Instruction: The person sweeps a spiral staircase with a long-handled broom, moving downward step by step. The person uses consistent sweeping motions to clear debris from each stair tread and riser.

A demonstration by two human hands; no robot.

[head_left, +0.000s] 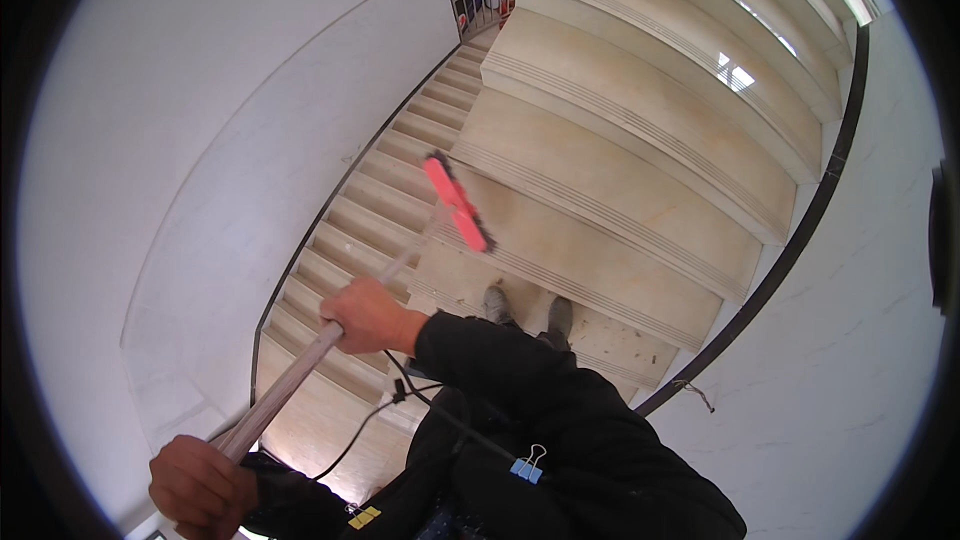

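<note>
A broom with a pale wooden handle [283,390] crosses the view diagonally from the lower left. Near the end of the handle, my left hand [199,484] is wrapped around it. Farther along, my right hand [369,315] grips the same handle, its black sleeve reaching across my body. The red broom head [459,202] with dark bristles is over the inner end of a beige stone step [555,217], ahead of my shoes. Whether the bristles touch the stone, I cannot tell. Beyond my right hand the handle is blurred.
My grey shoes [559,319] stand on a step with small scattered debris [637,334]. Curved stairs rise ahead; a narrower-looking flight [360,232] runs along the left wall. A dark band [814,214] edges the right wall. Black cables [360,427] hang before my body.
</note>
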